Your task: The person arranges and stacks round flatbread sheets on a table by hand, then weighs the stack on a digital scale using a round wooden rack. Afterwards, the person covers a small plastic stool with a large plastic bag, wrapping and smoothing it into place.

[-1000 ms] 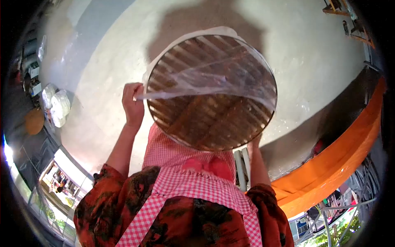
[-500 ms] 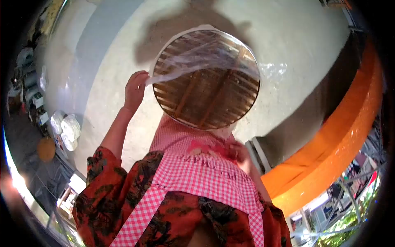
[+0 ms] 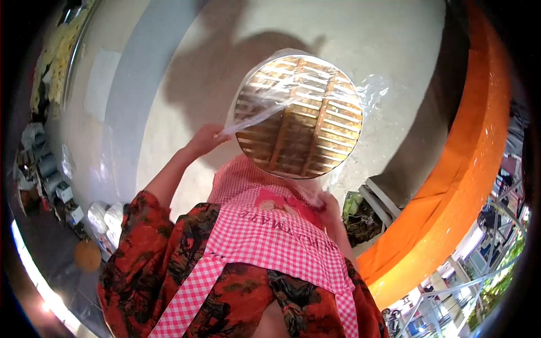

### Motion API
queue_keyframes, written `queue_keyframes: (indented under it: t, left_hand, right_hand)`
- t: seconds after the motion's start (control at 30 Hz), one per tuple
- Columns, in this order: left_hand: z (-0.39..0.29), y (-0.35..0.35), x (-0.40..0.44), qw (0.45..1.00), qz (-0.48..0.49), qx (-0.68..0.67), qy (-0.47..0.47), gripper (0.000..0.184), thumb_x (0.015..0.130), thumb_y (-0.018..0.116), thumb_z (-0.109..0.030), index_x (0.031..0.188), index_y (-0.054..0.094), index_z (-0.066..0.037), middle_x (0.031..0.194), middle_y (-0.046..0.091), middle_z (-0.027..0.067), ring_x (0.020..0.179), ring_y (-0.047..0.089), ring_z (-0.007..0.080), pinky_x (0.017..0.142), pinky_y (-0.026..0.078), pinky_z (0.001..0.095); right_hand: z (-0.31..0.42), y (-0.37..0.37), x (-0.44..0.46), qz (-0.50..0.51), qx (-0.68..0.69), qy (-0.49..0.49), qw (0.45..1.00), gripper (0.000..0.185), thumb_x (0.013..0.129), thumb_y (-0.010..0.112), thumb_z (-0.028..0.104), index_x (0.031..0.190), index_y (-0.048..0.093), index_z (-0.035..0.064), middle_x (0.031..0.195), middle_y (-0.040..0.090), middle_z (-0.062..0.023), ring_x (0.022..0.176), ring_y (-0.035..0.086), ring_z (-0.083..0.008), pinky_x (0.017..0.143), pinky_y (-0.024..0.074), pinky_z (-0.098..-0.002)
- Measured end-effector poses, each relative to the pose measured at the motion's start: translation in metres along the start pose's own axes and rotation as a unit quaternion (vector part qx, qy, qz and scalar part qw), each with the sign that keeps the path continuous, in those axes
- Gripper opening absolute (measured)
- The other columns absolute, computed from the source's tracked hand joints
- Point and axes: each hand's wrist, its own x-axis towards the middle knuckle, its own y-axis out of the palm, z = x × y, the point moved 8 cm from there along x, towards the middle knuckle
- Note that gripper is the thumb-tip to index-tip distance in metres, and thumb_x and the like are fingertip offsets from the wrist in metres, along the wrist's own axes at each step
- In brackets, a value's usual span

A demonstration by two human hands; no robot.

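A round slatted wooden piece [image 3: 307, 121] with a thin rim and two crossbars is in front of my apron. Clear plastic film [image 3: 265, 115] stretches across its face, gathered into a twisted strand at the left. My left hand [image 3: 205, 141] pinches the end of that strand, just off the rim. Close to the apron, below the disc's lower right edge, my right hand [image 3: 331, 209] is closed on a lower part of the film, its fingers partly hidden. More film sticks out loosely past the disc's right side.
An orange curved band [image 3: 445, 203] runs along the right, with grey planks [image 3: 383, 200] and leafy material [image 3: 360, 217] beside it. White wrapped bundles [image 3: 107, 219] and a round brown object [image 3: 88, 256] are at the left. Pale floor [image 3: 169, 73] with a grey stripe lies beyond.
The disc now shows farther right and its slats look brighter. My left hand is lower and farther right, still holding the film, which is drawn into a steeper strand. The view has turned.
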Motion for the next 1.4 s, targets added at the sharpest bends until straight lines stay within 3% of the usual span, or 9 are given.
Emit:
queue_keyframes:
  t: [0.3,0.53,0.63,0.73,0.87,1.0,1.07,1.2,1.4]
  left_hand:
    - [-0.191,-0.026,-0.006,0.972,-0.038,-0.224,0.059,0.014,0.086,0.058,-0.019,0.089,0.062,-0.006,0.072,0.052,-0.0030,0.064,0.047,0.0065,0.056,0.040,0.0257]
    - [-0.274,0.074,-0.035,0.911,0.186,-0.364,0.059,0.016,0.092,0.052,-0.013,0.102,0.061,-0.004,0.093,0.062,0.0014,0.085,0.056,0.0102,0.075,0.046,0.0265]
    - [-0.277,0.078,-0.023,0.934,0.201,-0.282,0.090,0.017,0.090,0.055,-0.014,0.101,0.060,-0.002,0.087,0.063,0.0021,0.082,0.057,0.0103,0.070,0.047,0.0290]
    - [-0.287,0.067,-0.029,0.970,0.075,-0.007,0.232,0.017,0.088,0.057,-0.013,0.099,0.059,0.000,0.083,0.064,0.0101,0.077,0.061,0.0210,0.068,0.047,0.0350]
    - [-0.328,0.049,-0.058,0.942,-0.009,0.139,0.306,0.014,0.082,0.051,-0.008,0.088,0.055,0.003,0.090,0.061,0.0240,0.087,0.059,0.0420,0.080,0.046,0.0504]
    - [-0.355,0.051,-0.069,0.864,-0.019,0.228,0.448,0.016,0.075,0.056,-0.008,0.088,0.057,0.002,0.090,0.059,0.0197,0.085,0.058,0.0378,0.080,0.043,0.0471]
    - [-0.362,0.043,-0.063,0.833,-0.014,0.260,0.489,0.016,0.071,0.059,-0.011,0.082,0.059,0.001,0.089,0.059,0.0145,0.092,0.057,0.0314,0.085,0.040,0.0451]
    - [-0.364,0.033,-0.062,0.764,0.044,0.265,0.586,0.018,0.071,0.062,-0.009,0.087,0.064,-0.001,0.095,0.061,0.0106,0.099,0.056,0.0278,0.091,0.040,0.0422]
    - [-0.184,-0.055,0.050,0.951,-0.024,-0.104,0.289,0.024,0.091,0.057,-0.005,0.115,0.058,0.000,0.114,0.060,0.0125,0.107,0.058,0.0213,0.091,0.049,0.0335]
  right_hand:
    - [0.206,0.028,-0.055,0.028,0.077,-0.207,0.975,0.003,0.088,0.055,0.008,0.087,0.056,0.0053,0.069,0.053,-0.0020,0.061,0.053,-0.0162,0.065,0.0487,-0.0324]
    - [0.190,0.243,-0.198,0.041,-0.318,-0.509,0.799,0.031,0.077,0.055,0.001,0.108,0.059,0.0006,0.094,0.062,-0.0205,0.087,0.063,-0.0344,0.079,0.0505,-0.0410]
    - [0.167,0.257,-0.218,0.010,-0.542,-0.608,0.580,0.042,0.073,0.065,0.007,0.114,0.058,-0.0001,0.101,0.064,-0.0215,0.097,0.063,-0.0370,0.086,0.0503,-0.0405]
    - [0.164,0.226,-0.251,-0.013,-0.455,-0.692,0.561,0.049,0.072,0.072,0.015,0.116,0.058,-0.0023,0.114,0.061,-0.0241,0.107,0.059,-0.0403,0.092,0.0480,-0.0418]
    - [0.175,0.187,-0.192,-0.122,-0.451,-0.612,0.639,0.104,0.069,0.080,0.029,0.147,0.019,-0.0032,0.148,0.028,-0.0275,0.140,0.023,-0.0418,0.113,0.0200,-0.0531]
    - [0.204,0.251,-0.122,-0.050,-0.315,-0.650,0.690,0.073,0.087,0.057,0.025,0.147,0.021,0.0020,0.154,0.020,-0.0217,0.145,0.015,-0.0349,0.115,0.0121,-0.0529]
    - [0.214,0.268,-0.111,-0.100,-0.305,-0.693,0.646,0.051,0.088,0.056,0.022,0.133,0.044,0.0029,0.145,0.041,-0.0185,0.140,0.031,-0.0303,0.114,0.0163,-0.0496]
    - [0.201,0.268,-0.054,-0.002,-0.135,-0.603,0.786,0.026,0.091,0.057,0.029,0.097,0.061,0.0041,0.103,0.063,-0.0100,0.100,0.057,-0.0202,0.093,0.0379,-0.0391]
    - [0.182,0.265,0.002,-0.093,0.177,-0.338,0.920,0.051,0.098,0.041,0.051,0.064,0.051,0.0148,0.057,0.047,0.0022,0.055,0.043,-0.0120,0.053,0.0349,-0.0294]
